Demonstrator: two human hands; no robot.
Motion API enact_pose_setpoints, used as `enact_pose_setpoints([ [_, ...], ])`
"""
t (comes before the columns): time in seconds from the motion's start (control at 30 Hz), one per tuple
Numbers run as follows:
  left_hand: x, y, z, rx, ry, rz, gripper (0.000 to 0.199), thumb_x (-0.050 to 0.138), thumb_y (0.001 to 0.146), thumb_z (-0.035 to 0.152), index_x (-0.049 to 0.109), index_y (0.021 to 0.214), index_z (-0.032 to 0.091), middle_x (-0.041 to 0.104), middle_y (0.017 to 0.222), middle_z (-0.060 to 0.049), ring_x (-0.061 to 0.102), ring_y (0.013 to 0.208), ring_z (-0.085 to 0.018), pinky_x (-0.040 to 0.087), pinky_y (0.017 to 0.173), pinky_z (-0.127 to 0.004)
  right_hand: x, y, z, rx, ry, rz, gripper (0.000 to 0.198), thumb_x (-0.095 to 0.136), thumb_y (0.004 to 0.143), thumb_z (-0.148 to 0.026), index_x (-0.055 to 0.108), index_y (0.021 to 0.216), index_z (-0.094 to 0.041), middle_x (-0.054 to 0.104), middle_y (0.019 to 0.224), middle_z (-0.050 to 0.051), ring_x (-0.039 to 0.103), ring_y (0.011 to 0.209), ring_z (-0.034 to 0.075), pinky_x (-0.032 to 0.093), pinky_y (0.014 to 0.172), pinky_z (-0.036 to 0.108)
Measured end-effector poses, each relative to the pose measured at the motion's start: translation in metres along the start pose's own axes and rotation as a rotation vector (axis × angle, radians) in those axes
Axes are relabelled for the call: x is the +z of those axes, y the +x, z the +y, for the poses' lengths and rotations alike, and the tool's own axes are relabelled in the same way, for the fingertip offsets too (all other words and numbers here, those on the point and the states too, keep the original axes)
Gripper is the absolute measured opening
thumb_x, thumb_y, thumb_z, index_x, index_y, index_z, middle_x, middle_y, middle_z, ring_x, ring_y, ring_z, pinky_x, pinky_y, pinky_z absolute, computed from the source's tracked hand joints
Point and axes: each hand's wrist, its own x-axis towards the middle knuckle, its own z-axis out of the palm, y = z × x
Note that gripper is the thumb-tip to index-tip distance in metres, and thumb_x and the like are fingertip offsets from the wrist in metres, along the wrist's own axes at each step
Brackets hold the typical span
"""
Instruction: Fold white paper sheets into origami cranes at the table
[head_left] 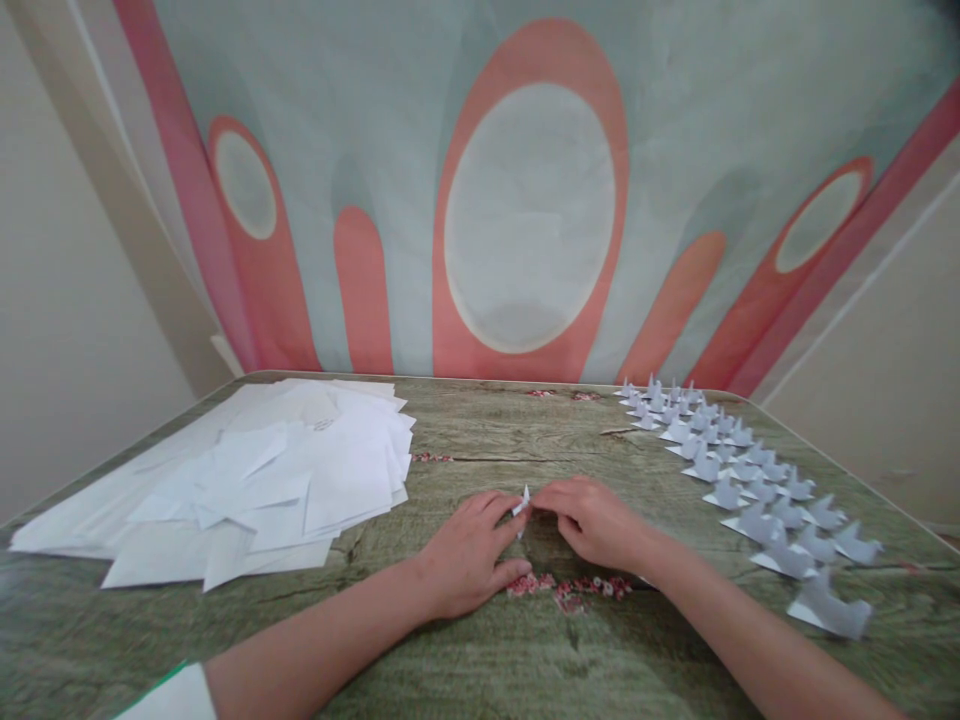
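Between my two hands, a small folded piece of white paper (523, 498) stands up from the wood-patterned table with a pointed tip. The fingertips of my left hand (474, 556) press on its left side, while the thumb rests lower on the tabletop. From the other side, my right hand (596, 522) meets the paper with its index finger, the other fingers curled under. Much of the piece is covered by my fingertips, so its full shape is hidden.
A wide, loose pile of white paper sheets (262, 490) covers the left of the table (480, 660). Along the right edge stand rows of several folded paper birds (780, 545). A patterned backdrop (405, 120) rises behind the table's far edge.
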Motion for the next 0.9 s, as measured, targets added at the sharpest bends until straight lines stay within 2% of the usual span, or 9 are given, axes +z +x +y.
enact_pose_setpoints([
  [0.13,-0.001,0.0,0.0,0.001,0.005,-0.001,0.051,0.05,0.084,0.044,0.04,0.127,0.018,0.043,0.129,-0.01,0.037,0.12,-0.025,0.03,0.103,-0.042,0.004,-0.001,0.002,-0.052,-0.016,0.005,0.048,0.041,0.075,-0.005,0.056,0.117,-0.023,0.057,0.114,0.004,0.051,0.103,0.018,0.037,0.092,0.034],
  [0.33,0.001,-0.002,-0.001,0.01,0.028,-0.015,0.054,0.046,0.085,0.048,0.04,0.128,0.017,0.043,0.132,-0.01,0.036,0.123,-0.025,0.028,0.103,-0.041,0.005,-0.001,0.003,-0.068,-0.056,-0.037,0.053,0.04,0.074,-0.004,0.052,0.122,-0.024,0.055,0.116,0.006,0.049,0.105,0.018,0.036,0.092,0.036],
  [0.53,0.003,-0.005,0.002,-0.01,0.051,-0.047,0.058,0.035,0.088,0.053,0.036,0.132,0.016,0.04,0.136,-0.011,0.033,0.127,-0.025,0.026,0.104,-0.04,0.004,-0.002,-0.002,-0.069,-0.185,-0.077,0.048,0.04,0.078,-0.007,0.051,0.123,-0.022,0.055,0.116,0.009,0.05,0.104,0.021,0.036,0.09,0.039],
  [0.77,0.004,-0.004,0.004,-0.026,0.069,-0.048,0.06,0.035,0.087,0.054,0.035,0.132,0.013,0.043,0.134,-0.012,0.035,0.125,-0.024,0.024,0.105,-0.038,0.002,-0.001,-0.005,-0.057,-0.281,-0.113,0.048,0.039,0.081,-0.008,0.048,0.125,-0.024,0.053,0.12,0.008,0.051,0.102,0.022,0.037,0.087,0.04],
  [0.9,0.004,-0.004,0.005,-0.029,0.084,-0.055,0.061,0.035,0.087,0.054,0.034,0.132,0.013,0.041,0.136,-0.012,0.034,0.126,-0.024,0.024,0.105,-0.037,0.002,0.0,-0.009,-0.035,-0.332,-0.135,0.047,0.042,0.08,-0.009,0.048,0.124,-0.023,0.052,0.119,0.01,0.052,0.1,0.024,0.039,0.084,0.039],
])
